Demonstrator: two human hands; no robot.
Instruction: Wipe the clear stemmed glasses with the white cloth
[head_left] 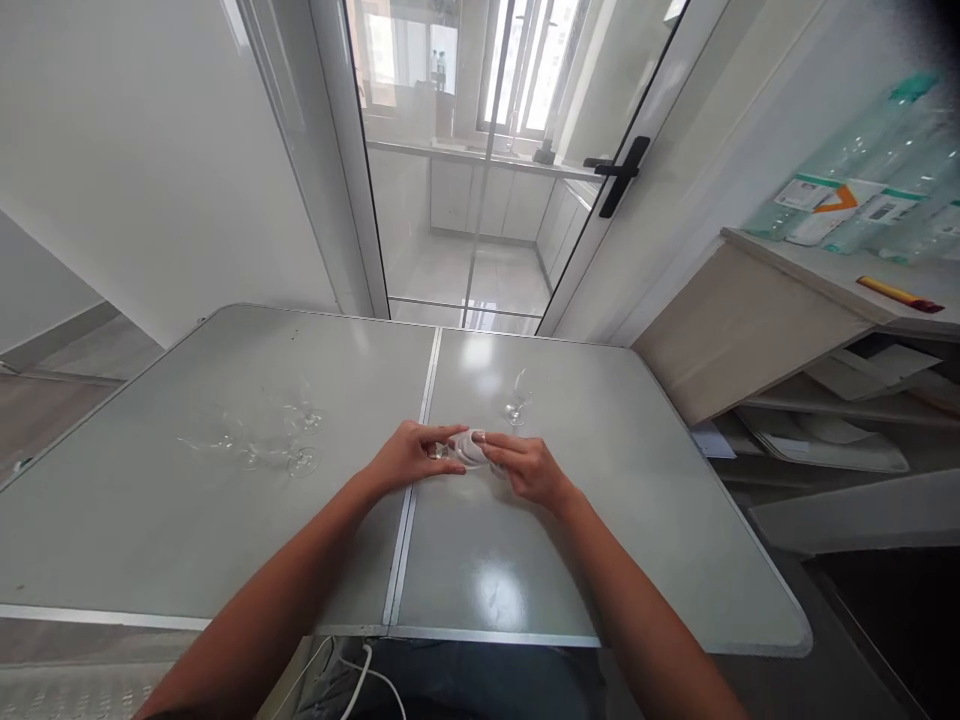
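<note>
Over the middle of the table, a small clear glass (466, 450) lies tilted on its side between my hands. My left hand (409, 455) is closed around its left end, thumb and fingers on either side. With pinched fingers, my right hand (525, 465) grips the other end. Something white, perhaps tissue, shows at the glass near the right fingertips, but its kind is unclear. Just beyond my right hand stands a clear stemmed glass (516, 408). Several more clear stemmed glasses (304, 460) are grouped to the left of my left hand.
The pale table (585, 560) has a metal seam down its middle. A glass door (487, 220) with a black handle (624, 175) is behind it. At right, a wooden shelf (795, 285) holds plastic bottles (847, 190). White cables (364, 680) hang below the front edge.
</note>
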